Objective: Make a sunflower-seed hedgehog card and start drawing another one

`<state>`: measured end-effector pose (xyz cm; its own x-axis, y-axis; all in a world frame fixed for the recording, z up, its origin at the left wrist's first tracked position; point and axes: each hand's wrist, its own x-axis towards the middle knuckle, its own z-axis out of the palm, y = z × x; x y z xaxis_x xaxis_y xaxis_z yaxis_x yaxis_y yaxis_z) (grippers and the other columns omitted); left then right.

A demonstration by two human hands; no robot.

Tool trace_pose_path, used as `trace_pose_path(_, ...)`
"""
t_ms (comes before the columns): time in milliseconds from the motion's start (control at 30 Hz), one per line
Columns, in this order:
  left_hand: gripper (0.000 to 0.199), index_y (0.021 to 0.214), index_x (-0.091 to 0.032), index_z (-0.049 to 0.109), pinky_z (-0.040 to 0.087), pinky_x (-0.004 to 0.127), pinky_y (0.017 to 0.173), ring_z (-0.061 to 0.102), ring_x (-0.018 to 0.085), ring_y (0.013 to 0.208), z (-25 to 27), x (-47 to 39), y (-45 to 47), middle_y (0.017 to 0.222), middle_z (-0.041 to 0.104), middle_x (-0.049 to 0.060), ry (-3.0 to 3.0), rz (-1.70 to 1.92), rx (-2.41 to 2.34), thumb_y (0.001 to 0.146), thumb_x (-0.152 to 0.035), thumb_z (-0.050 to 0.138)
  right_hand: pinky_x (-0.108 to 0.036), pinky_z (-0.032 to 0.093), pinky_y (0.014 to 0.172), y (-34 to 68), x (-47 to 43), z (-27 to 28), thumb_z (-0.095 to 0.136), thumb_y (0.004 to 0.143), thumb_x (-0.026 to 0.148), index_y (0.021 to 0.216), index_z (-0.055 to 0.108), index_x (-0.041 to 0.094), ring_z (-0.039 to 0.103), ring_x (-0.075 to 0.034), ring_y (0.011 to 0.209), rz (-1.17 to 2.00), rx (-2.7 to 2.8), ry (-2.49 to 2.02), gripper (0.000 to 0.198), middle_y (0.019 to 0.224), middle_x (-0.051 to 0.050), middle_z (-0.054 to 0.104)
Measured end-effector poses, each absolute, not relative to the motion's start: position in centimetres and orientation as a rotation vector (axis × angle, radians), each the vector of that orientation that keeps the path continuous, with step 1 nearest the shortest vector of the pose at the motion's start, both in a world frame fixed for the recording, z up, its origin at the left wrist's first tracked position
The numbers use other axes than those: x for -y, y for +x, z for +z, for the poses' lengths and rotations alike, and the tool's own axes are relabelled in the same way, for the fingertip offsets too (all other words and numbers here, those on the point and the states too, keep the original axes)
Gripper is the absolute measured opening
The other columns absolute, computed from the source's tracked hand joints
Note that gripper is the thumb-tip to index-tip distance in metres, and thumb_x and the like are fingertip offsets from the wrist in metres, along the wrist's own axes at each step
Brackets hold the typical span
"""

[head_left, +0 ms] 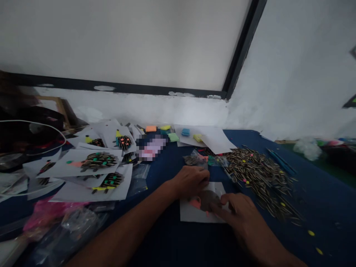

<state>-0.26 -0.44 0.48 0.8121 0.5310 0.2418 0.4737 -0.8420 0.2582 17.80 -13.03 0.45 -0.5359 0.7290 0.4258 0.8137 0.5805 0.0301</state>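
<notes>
A small white sheet of paper (189,215) lies on the dark blue cloth in front of me. On it is a flat grey-brown clay shape (209,200) with a pink clay part (195,202) at its left end. My right hand (240,211) touches the right side of the grey-brown shape, index finger stretched across it and thumb held apart. My left hand (191,181) is closed over the sheet's upper left edge, its fingers curled down. Whatever may be in those fingers is hidden. Just beyond it sits a clear bag with grey clay (193,159).
Striped sunflower seeds (258,174) are heaped to the right, beside a blue tweezer-like tool (280,161). At left, paper sheets with seed-covered hedgehog figures (100,161) overlap. Wrapped clay blocks (185,132) and white paper (218,139) lie at the back. Plastic bags (80,222) crowd the front left.
</notes>
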Motion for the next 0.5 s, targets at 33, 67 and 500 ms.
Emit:
trace_pose_path(33,0.010,0.086,-0.019,0.054,0.037,0.024,0.063,0.057,0.014,0.078,0.47,0.44,-0.26,0.089,0.062,-0.001,2.811,0.459,-0.787,0.090,-0.026,0.048,-0.031,0.038,0.069,17.71,13.01,0.61,0.045,0.079,0.006,0.112,0.063,0.027,0.049,-0.019,0.080,-0.333,2.446,-1.231,0.043,0.095,-0.008,0.057)
trace_pose_path(67,0.010,0.086,-0.019,0.054,0.037,0.024,0.063,0.057,0.014,0.078,0.46,0.43,-0.25,0.089,0.062,-0.001,2.810,0.461,-0.787,0.090,-0.026,0.048,-0.031,0.038,0.069,17.65,12.99,0.74,0.045,0.080,0.006,0.112,0.062,0.026,0.050,-0.019,0.080,-0.346,2.453,-1.216,0.041,0.095,-0.008,0.057)
trace_pose_path(500,0.011,0.086,-0.019,0.055,0.037,0.023,0.064,0.057,0.014,0.079,0.79,0.67,-0.18,0.091,0.062,0.000,2.786,0.426,-0.811,0.090,-0.024,0.047,-0.030,0.036,0.068,16.99,12.93,0.60,0.042,0.078,0.003,0.120,0.058,0.029,0.048,-0.018,0.077,-0.302,2.493,-1.302,0.052,0.091,-0.006,0.056)
